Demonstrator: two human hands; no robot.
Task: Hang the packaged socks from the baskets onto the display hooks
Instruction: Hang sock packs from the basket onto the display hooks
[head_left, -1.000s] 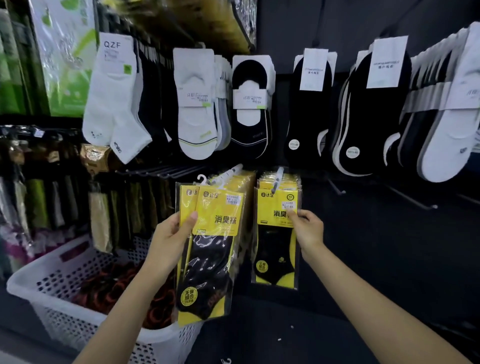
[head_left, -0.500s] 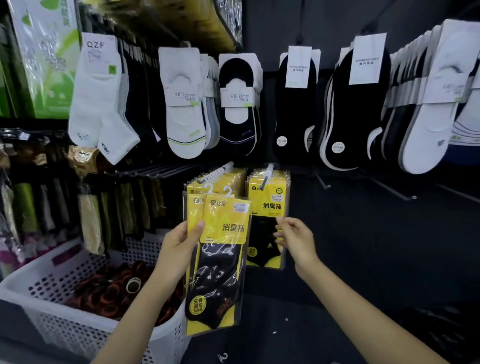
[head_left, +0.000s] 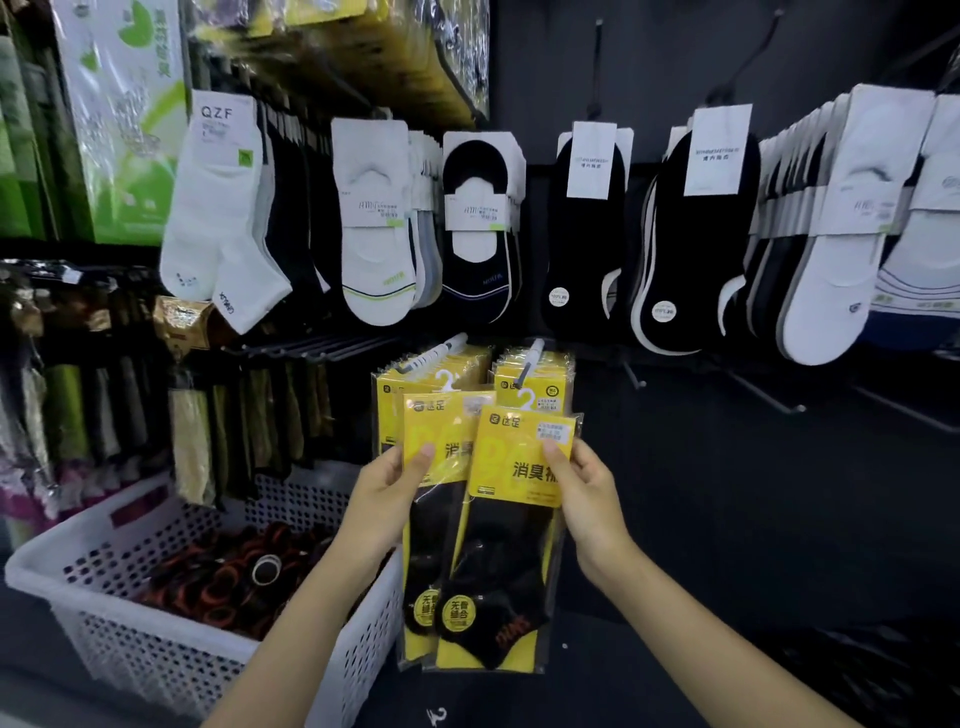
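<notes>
Off the hung stack, right hand now pinches the front yellow-and-black plastic sock pack — left hand grips the second pack; likely 1 hangs next.

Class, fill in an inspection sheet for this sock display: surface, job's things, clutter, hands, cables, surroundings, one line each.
Surface: dark display wall with wire hooks; bare hooks at the right.
Job's things: front sock packet and rear sock packet, both held off the hooks; hung yellow packets on two hooks behind them.
Clutter: white basket at lower left, holding red-and-black rolled items.
Hands: left hand grips the rear packet, thumb on its yellow card; right hand pinches the front packet's card.
Cables: nothing seen.
Surroundings: white socks and black socks hang above.
</notes>
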